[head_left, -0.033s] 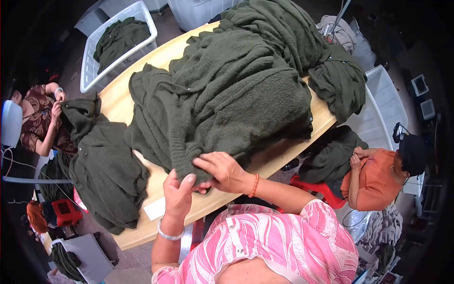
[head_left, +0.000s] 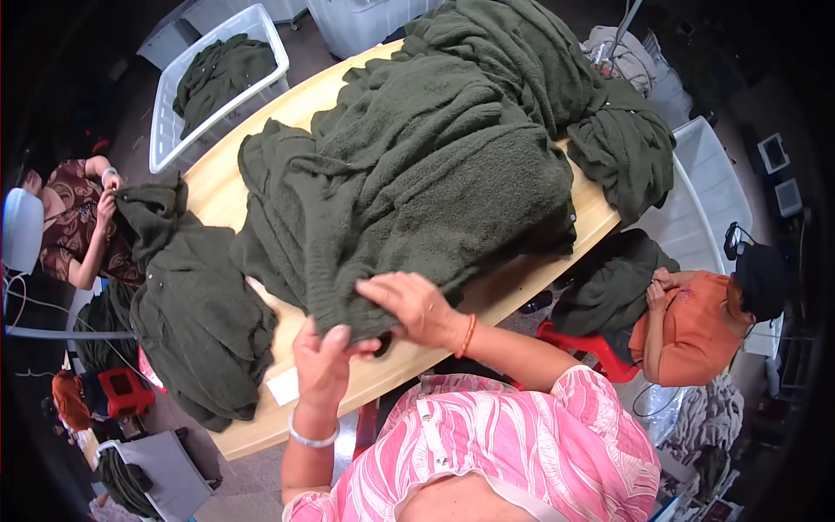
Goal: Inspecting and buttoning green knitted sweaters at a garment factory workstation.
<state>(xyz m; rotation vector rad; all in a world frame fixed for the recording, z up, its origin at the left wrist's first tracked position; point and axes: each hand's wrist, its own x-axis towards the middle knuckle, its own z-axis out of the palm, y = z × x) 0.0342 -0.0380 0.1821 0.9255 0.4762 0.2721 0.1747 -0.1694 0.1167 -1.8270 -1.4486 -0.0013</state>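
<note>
A dark green fleecy knit garment (head_left: 470, 191) lies spread over the wooden table in front of me. Its ribbed edge (head_left: 329, 283) reaches down to the near side of the table. My left hand (head_left: 322, 361) pinches that edge from below, thumb on top. From the right, my right hand (head_left: 416, 306) grips the same fabric, with its fingers bent over the cloth and some fingertips hidden underneath. A short stretch of cloth is drawn between the two hands.
More green garments (head_left: 204, 322) hang over the table's left end, where a person (head_left: 74, 222) handles one. Another person in orange (head_left: 687, 335) sits at right with a garment (head_left: 609, 283). A white bin (head_left: 161, 130) stands behind the wooden table (head_left: 213, 187).
My hands have moved slightly apart, the left a little leftward and down. The ribbed cloth between them lies flatter and shows more of its surface.
</note>
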